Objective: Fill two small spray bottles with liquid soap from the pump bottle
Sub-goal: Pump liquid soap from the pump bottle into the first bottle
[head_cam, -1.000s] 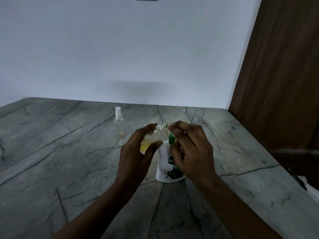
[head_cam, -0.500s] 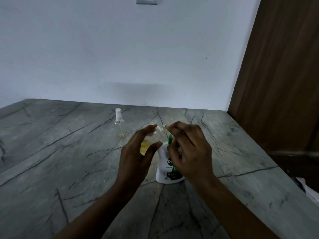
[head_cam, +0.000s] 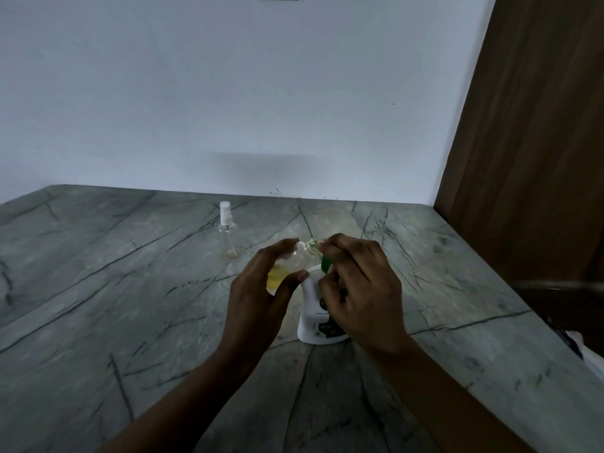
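A white pump bottle (head_cam: 310, 308) with a green pump head (head_cam: 326, 263) stands on the grey marble counter (head_cam: 130, 305). My left hand (head_cam: 261, 289) is shut on a small clear spray bottle (head_cam: 287, 266), tilted, cap off, with yellow soap in its lower part. Its open neck (head_cam: 311, 246) points at the pump spout. My right hand (head_cam: 359, 289) is closed over the pump head, hiding most of it. A second small spray bottle (head_cam: 228, 235) with a white cap stands upright behind, to the left, a little yellow liquid at its base.
A white wall (head_cam: 228, 93) backs the counter. A brown wooden panel (head_cam: 529, 142) rises at the right, where the counter's edge runs diagonally toward me. Something white (head_cam: 585, 348) lies beyond that edge at the lower right.
My hands have kept their grips and barely shifted. The right hand has pressed slightly lower on the pump head.
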Action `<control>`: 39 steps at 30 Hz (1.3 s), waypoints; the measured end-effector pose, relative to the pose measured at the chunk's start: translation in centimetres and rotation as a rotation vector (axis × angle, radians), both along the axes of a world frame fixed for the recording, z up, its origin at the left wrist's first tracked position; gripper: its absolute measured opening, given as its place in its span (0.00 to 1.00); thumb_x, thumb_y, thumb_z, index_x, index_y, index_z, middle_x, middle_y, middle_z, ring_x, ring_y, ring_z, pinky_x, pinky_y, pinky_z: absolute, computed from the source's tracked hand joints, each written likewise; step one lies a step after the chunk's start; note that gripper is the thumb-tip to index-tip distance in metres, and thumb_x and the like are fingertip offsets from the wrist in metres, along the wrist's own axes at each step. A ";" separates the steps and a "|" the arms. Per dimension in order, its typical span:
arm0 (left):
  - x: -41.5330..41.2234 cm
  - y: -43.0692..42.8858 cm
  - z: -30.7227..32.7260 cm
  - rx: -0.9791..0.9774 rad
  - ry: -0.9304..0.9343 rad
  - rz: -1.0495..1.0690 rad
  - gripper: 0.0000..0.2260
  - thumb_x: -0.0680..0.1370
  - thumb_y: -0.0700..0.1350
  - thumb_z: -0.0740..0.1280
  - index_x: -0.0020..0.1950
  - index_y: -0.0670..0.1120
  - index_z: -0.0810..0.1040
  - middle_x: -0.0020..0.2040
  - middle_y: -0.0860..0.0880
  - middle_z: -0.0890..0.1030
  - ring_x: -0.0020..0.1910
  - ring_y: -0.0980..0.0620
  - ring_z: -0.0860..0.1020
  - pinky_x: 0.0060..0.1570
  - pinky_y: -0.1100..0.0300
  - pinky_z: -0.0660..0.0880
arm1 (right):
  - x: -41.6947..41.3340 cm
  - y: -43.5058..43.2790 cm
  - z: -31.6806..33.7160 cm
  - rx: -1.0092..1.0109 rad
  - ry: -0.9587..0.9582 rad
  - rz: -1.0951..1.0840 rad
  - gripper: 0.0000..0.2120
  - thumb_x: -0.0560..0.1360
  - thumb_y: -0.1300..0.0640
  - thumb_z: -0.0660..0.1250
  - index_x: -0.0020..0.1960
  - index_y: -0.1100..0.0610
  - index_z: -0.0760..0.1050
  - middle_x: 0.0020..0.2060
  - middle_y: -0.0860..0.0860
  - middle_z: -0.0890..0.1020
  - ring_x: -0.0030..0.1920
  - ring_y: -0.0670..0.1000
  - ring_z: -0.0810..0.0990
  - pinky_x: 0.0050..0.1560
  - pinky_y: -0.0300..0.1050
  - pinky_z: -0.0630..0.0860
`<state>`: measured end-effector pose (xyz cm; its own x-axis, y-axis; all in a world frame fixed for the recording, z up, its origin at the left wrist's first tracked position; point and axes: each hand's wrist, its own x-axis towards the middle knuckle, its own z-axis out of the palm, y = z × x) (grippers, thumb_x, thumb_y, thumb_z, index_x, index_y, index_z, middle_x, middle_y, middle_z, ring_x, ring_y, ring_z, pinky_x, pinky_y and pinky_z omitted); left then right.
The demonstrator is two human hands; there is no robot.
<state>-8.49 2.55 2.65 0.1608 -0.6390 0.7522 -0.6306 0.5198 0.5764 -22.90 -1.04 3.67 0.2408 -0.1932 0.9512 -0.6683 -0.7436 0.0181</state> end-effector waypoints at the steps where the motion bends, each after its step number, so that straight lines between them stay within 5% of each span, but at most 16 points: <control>1: 0.0 0.0 0.1 -0.003 -0.002 0.002 0.18 0.71 0.50 0.67 0.60 0.55 0.71 0.53 0.66 0.73 0.52 0.71 0.73 0.47 0.75 0.70 | -0.1 0.0 0.2 0.001 0.007 0.002 0.13 0.71 0.63 0.63 0.54 0.64 0.79 0.50 0.58 0.81 0.52 0.52 0.74 0.50 0.37 0.70; 5: -0.2 0.0 0.7 -0.016 -0.013 0.012 0.18 0.71 0.49 0.68 0.60 0.55 0.70 0.52 0.61 0.75 0.51 0.72 0.73 0.47 0.77 0.69 | -0.4 0.0 1.0 0.001 0.027 0.000 0.14 0.72 0.63 0.62 0.54 0.65 0.80 0.50 0.58 0.81 0.52 0.52 0.73 0.50 0.38 0.70; 15: -0.3 0.0 0.8 -0.026 -0.008 0.005 0.18 0.71 0.52 0.65 0.60 0.56 0.70 0.52 0.66 0.72 0.51 0.71 0.73 0.47 0.76 0.70 | -0.4 -0.5 0.3 -0.071 0.047 0.027 0.13 0.78 0.61 0.56 0.60 0.62 0.71 0.57 0.55 0.71 0.56 0.54 0.72 0.61 0.42 0.68; 29: 0.0 0.2 0.1 0.006 -0.025 0.022 0.19 0.70 0.51 0.69 0.60 0.54 0.73 0.52 0.62 0.76 0.50 0.73 0.73 0.45 0.78 0.69 | 0.1 -0.1 -0.7 -0.030 -0.038 0.052 0.19 0.80 0.57 0.53 0.53 0.67 0.80 0.50 0.60 0.81 0.54 0.54 0.76 0.58 0.40 0.71; 34: 0.0 0.2 0.4 -0.001 -0.038 0.038 0.19 0.70 0.51 0.68 0.60 0.53 0.73 0.52 0.61 0.76 0.50 0.75 0.72 0.46 0.79 0.68 | -0.1 -0.3 0.0 -0.060 -0.005 0.023 0.14 0.75 0.63 0.59 0.52 0.67 0.80 0.49 0.60 0.82 0.53 0.54 0.75 0.58 0.37 0.69; 39: 0.0 0.3 0.9 0.001 -0.047 0.054 0.20 0.70 0.54 0.66 0.60 0.53 0.73 0.51 0.58 0.77 0.51 0.65 0.74 0.45 0.80 0.68 | -0.2 -0.3 0.8 -0.071 0.016 -0.001 0.14 0.73 0.62 0.61 0.53 0.67 0.80 0.48 0.60 0.82 0.51 0.53 0.74 0.52 0.38 0.70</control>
<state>-8.52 2.82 3.54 0.1598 -0.6312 0.7590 -0.6839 0.4837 0.5462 -23.14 -1.33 4.46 0.2554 -0.1258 0.9586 -0.6686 -0.7392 0.0811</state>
